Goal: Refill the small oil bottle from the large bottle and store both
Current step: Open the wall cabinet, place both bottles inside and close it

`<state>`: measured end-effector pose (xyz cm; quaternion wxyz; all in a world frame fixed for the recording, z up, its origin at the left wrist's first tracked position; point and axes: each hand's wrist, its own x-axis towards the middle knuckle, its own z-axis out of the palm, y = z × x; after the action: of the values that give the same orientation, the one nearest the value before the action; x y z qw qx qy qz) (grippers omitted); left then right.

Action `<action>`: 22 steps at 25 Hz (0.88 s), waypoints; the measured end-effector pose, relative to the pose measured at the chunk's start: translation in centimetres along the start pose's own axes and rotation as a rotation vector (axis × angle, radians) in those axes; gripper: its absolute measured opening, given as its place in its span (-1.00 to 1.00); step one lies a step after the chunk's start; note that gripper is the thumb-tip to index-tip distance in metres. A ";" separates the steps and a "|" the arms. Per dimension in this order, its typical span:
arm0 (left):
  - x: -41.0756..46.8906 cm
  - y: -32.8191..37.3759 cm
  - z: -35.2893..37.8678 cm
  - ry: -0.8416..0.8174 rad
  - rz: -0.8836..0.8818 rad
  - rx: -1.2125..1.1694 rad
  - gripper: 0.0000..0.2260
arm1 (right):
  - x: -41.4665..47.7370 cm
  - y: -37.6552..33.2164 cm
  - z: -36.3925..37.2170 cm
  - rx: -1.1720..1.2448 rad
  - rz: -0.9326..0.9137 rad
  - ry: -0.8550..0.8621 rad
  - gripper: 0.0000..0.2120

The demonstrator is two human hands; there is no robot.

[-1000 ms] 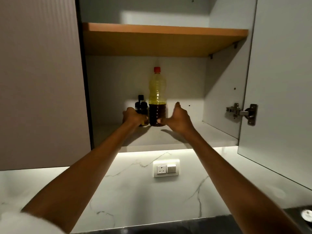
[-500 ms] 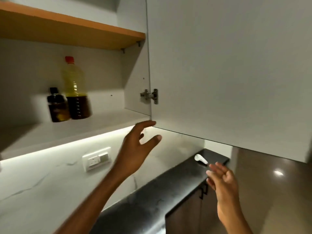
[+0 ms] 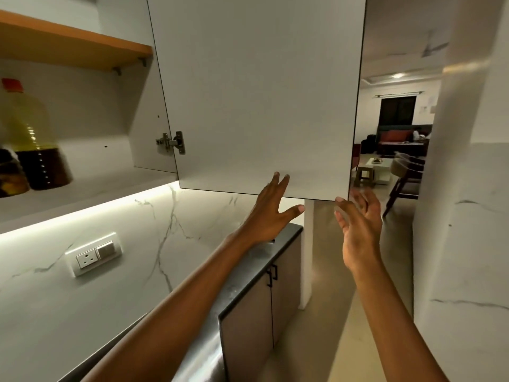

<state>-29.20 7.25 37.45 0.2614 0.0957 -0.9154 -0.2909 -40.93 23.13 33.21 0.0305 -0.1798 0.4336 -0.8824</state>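
Note:
The large oil bottle (image 3: 33,142), yellow above and dark below with a red cap, stands on the lower shelf of the wall cabinet at the far left. The small dark bottle (image 3: 11,173) stands right beside it, partly cut off by the frame edge. The white cabinet door (image 3: 256,92) hangs open. My left hand (image 3: 271,213) is open, its fingertips touching the door's bottom edge. My right hand (image 3: 360,227) is open too, palm turned inward, just below the door's lower right corner. Neither hand holds anything.
An orange shelf (image 3: 71,42) sits above the bottles. A hinge (image 3: 172,142) joins door and cabinet. Below are a lit marble backsplash with a socket (image 3: 93,253), a dark counter (image 3: 275,244) over base cabinets, and a passage at right leading to a living room.
Both hands let go of the bottles on the shelf and moved right to the open door. My view swung right, so the bottles now sit at the left edge.

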 end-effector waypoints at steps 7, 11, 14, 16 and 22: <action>1.5 1.3 3.6 -0.018 -0.042 0.016 -0.17 | 2.5 -0.5 -0.3 -0.186 -0.074 -0.098 -0.50; 2.3 1.0 4.8 0.038 -0.069 0.042 -0.17 | 4.0 0.2 -0.8 -0.229 -0.083 -0.126 -0.52; 1.9 1.8 5.0 0.070 -0.110 0.035 -0.20 | 4.2 -0.2 -1.1 -0.210 -0.075 -0.150 -0.55; 0.9 3.2 4.6 0.159 -0.131 -0.029 -0.29 | 3.4 -0.6 -1.3 -0.204 -0.084 -0.139 -0.62; -5.3 10.8 1.3 0.520 -0.082 -0.253 -0.44 | -4.4 -1.4 -1.2 -0.080 -0.129 -0.216 -0.78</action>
<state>-25.68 18.38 40.58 0.4851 0.1704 -0.7694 -0.3790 -37.11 25.80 32.36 0.0131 -0.3022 0.4503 -0.8401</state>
